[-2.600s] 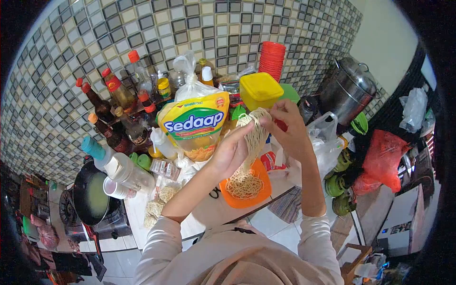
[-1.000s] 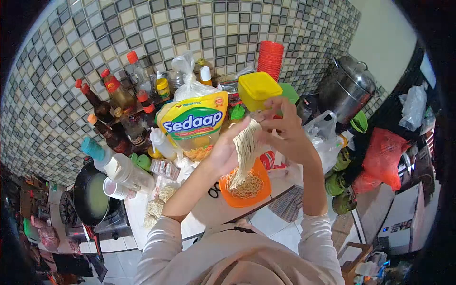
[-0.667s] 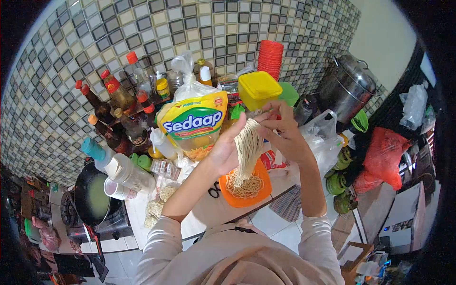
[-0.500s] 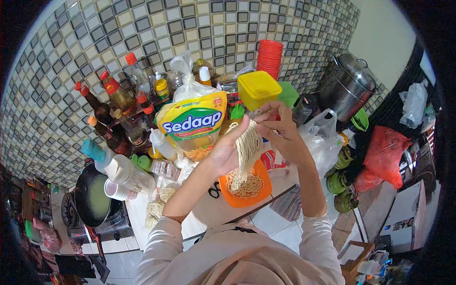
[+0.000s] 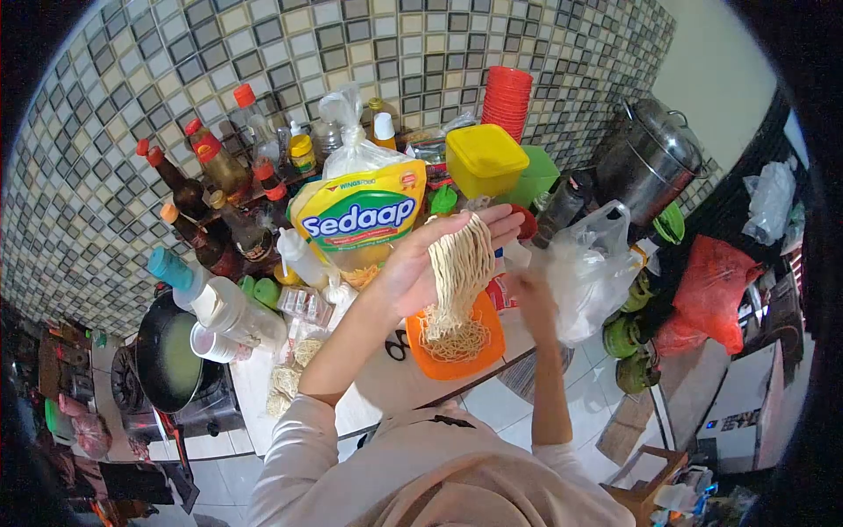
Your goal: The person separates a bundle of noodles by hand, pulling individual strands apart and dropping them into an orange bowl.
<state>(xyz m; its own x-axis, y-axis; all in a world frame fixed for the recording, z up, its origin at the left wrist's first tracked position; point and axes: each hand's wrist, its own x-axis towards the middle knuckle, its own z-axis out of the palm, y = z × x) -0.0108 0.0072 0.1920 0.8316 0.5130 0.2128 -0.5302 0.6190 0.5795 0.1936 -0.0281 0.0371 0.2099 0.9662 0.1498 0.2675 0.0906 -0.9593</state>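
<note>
My left hand (image 5: 413,272) is raised over the counter, fingers stretched to the right. A bundle of pale noodles (image 5: 461,272) hangs across it in long strands. The bundle's lower end reaches down to an orange square bowl (image 5: 488,351), where more noodles (image 5: 457,349) lie. My right hand (image 5: 529,294) is lower and farther right, beside a red and white packet (image 5: 502,292) and a clear plastic bag (image 5: 584,285). Motion smears its fingers, so I cannot see whether it holds anything. Black scissor handles (image 5: 397,346) show left of the bowl.
Behind stand a yellow Sedaap bag (image 5: 356,220), a yellow tub (image 5: 485,162), stacked red cups (image 5: 507,105) and several sauce bottles (image 5: 219,162). A wok (image 5: 171,351) sits on the stove at left, near bagged noodle bundles (image 5: 285,382). A steel pot (image 5: 650,154) stands at right.
My right hand has left the top of the noodle bundle and moved down to the right. My left hand's fingers have straightened, with the noodles now spread across them.
</note>
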